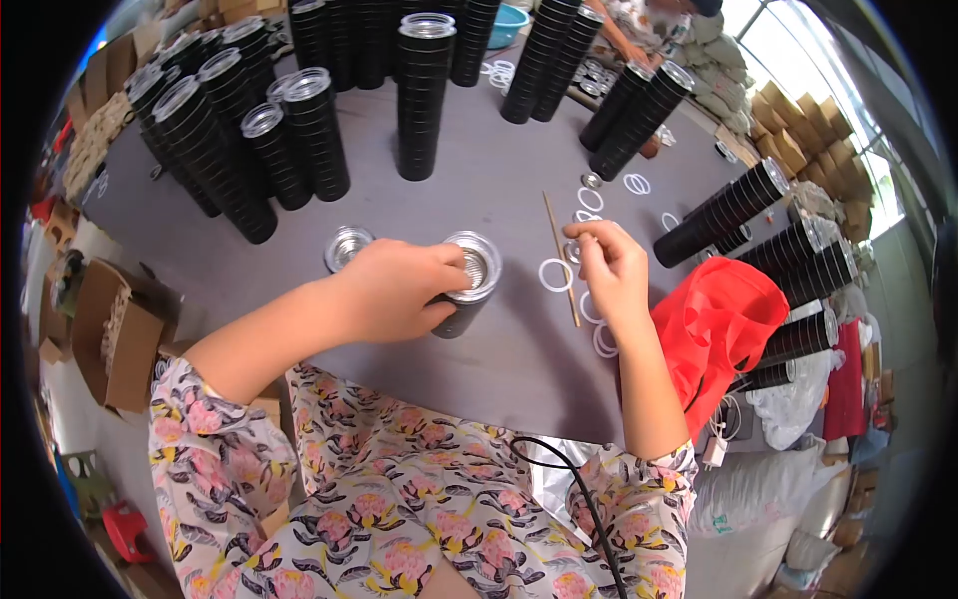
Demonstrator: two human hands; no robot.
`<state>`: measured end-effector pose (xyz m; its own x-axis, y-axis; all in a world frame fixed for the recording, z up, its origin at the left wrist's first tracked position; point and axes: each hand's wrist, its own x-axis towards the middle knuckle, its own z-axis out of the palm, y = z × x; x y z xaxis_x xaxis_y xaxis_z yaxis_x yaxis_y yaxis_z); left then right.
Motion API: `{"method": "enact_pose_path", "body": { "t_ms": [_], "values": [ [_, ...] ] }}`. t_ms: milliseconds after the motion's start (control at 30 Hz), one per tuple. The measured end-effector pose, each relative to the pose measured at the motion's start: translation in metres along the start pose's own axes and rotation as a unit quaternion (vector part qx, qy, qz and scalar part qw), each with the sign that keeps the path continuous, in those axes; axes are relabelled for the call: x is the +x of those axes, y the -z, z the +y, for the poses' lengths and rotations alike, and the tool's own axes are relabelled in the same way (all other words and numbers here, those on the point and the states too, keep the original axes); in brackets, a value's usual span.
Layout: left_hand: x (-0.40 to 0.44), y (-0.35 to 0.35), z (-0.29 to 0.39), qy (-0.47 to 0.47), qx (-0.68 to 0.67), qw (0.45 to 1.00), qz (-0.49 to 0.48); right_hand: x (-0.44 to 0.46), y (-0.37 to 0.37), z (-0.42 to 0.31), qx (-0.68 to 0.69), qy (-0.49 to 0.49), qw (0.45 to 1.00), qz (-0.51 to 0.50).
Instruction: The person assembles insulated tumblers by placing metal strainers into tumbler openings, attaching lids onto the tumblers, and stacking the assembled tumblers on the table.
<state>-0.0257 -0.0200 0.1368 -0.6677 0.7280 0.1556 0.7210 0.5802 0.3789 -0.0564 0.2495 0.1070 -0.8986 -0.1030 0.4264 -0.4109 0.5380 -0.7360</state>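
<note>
Clasping a black, clear-rimmed cylinder (459, 319) on a grey table (529, 369) in a curled left hand (404, 288); bending a right hand (619, 268), impossible to tell whether empty, near a thin white ring (541, 277); risking a topple by pushing sideways.

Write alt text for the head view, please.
A person's left hand touches the clear rim of a short black cylinder, while the right hand is near white rings and a thin stick. Taller black stacks stand around the grey table.

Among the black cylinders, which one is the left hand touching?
The black cylinder standing nearest the camera. The left hand is on its clear rim; the other cylinders stand apart from this hand.
</note>
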Motion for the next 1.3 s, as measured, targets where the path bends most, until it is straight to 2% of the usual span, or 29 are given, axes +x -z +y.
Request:
{"method": "enact_pose_path", "body": {
  "t_ms": [67, 133, 167, 333, 433, 600, 733, 833, 933, 1033, 1133, 1233, 1300],
  "values": [
    [0.006, 0.005, 0.006, 0.008, 0.028, 0.999, -0.032, 0.008, 0.007, 0.042, -0.052, -0.143, 0.987, -0.042],
    [0.012, 0.009, 0.011, 0.025, 0.062, 0.995, -0.069, 0.010, 0.001, 0.088, -0.207, -0.219, 0.947, -0.110],
    [0.015, 0.008, 0.010, 0.024, 0.036, 0.997, -0.062, 0.003, -0.004, 0.105, -0.223, -0.180, 0.952, -0.103],
    [0.012, 0.008, 0.003, 0.036, -0.081, 0.996, -0.014, -0.004, -0.036, 0.159, -0.304, -0.128, 0.944, -0.025],
    [0.008, 0.009, 0.003, 0.009, -0.039, 0.998, 0.045, 0.002, -0.043, 0.170, -0.332, -0.123, 0.935, 0.000],
    [0.011, 0.012, 0.006, 0.020, 0.011, 0.998, -0.060, 0.011, -0.043, 0.169, -0.376, -0.181, 0.908, -0.047],
    [0.010, 0.008, 0.006, 0.024, 0.016, 0.998, -0.054, 0.020, -0.042, 0.179, -0.356, -0.229, 0.904, -0.065],
    [0.008, -0.003, -0.002, 0.012, -0.059, 0.997, 0.046, 0.015, -0.038, 0.173, -0.357, -0.239, 0.902, -0.044],
    [0.004, -0.004, 0.001, 0.004, 0.008, 0.997, 0.075, 0.013, -0.033, 0.167, -0.370, -0.247, 0.893, -0.065],
    [0.006, 0.002, 0.004, 0.025, 0.025, 0.999, -0.007, 0.012, -0.027, 0.170, -0.364, -0.263, 0.891, -0.070],
    [0.010, 0.006, 0.009, 0.042, 0.037, 0.998, -0.022, 0.005, -0.025, 0.168, -0.357, -0.230, 0.904, -0.043],
    [0.009, 0.001, 0.004, 0.041, -0.089, 0.995, 0.024, 0.004, -0.025, 0.159, -0.299, -0.228, 0.926, 0.006],
    [0.006, -0.008, -0.005, 0.016, -0.126, 0.989, 0.071, 0.004, -0.025, 0.148, -0.244, -0.178, 0.952, 0.058]
  ]
}}
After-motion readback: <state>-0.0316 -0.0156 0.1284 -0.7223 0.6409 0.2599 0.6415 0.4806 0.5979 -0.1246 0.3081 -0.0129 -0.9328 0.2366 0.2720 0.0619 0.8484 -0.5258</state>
